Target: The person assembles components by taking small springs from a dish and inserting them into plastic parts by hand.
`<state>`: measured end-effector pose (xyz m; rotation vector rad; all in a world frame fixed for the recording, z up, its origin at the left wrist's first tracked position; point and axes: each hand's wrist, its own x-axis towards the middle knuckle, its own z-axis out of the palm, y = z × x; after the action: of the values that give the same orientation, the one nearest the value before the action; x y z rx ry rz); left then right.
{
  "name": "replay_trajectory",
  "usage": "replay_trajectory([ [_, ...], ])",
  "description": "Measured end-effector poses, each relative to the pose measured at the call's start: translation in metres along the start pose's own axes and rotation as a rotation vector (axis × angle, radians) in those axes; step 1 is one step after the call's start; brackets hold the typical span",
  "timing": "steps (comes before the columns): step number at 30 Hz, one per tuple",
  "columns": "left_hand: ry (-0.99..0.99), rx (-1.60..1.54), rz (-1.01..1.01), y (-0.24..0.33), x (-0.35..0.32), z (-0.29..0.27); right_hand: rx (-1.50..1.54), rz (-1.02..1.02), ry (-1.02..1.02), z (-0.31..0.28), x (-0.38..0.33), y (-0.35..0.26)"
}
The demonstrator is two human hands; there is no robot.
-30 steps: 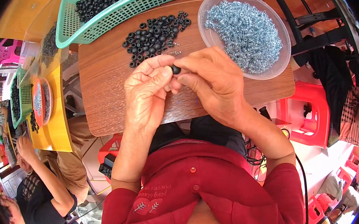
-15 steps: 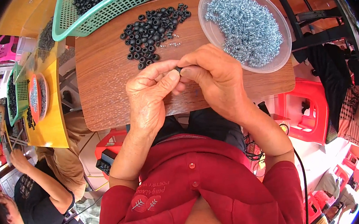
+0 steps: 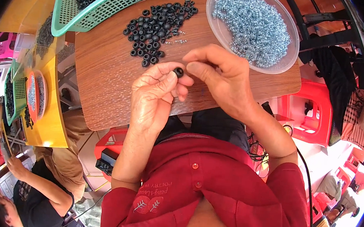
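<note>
Left hand [image 3: 153,95] fingers pinch a black ring [image 3: 178,72], hole facing up toward the camera; right hand [image 3: 220,75] fingers curl closed beside it.

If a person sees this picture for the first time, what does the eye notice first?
Probably the two hands in the middle: the left hand pinches a small black ring, and the right hand meets it. Behind them on the wooden table lie a pile of black rings and a clear bowl of silvery springs.

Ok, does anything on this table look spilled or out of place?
Nothing much. The black rings lie in a loose pile on the wooden table, with a few small springs strayed beside them, outside the clear bowl. The left hand holds one ring.
</note>
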<state>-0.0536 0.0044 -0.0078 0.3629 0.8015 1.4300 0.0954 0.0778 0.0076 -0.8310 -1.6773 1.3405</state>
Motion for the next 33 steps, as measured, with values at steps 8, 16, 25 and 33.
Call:
replay_trajectory([
  [8, 0.101, 0.05, 0.041, -0.001, -0.002, 0.001, -0.525, -0.498, 0.029, 0.007, -0.003, 0.001],
  [16, 0.062, 0.124, 0.083, -0.003, -0.005, -0.012, -0.782, -0.522, 0.079, 0.01, 0.026, 0.021],
  [25, 0.066, 0.14, 0.089, 0.0, -0.005, -0.019, -1.199, -0.401, -0.023, 0.025, 0.039, 0.033],
  [33, 0.061, 0.113, 0.077, 0.0, -0.003, -0.019, -1.121, -0.32, -0.011, 0.024, 0.038, 0.037],
])
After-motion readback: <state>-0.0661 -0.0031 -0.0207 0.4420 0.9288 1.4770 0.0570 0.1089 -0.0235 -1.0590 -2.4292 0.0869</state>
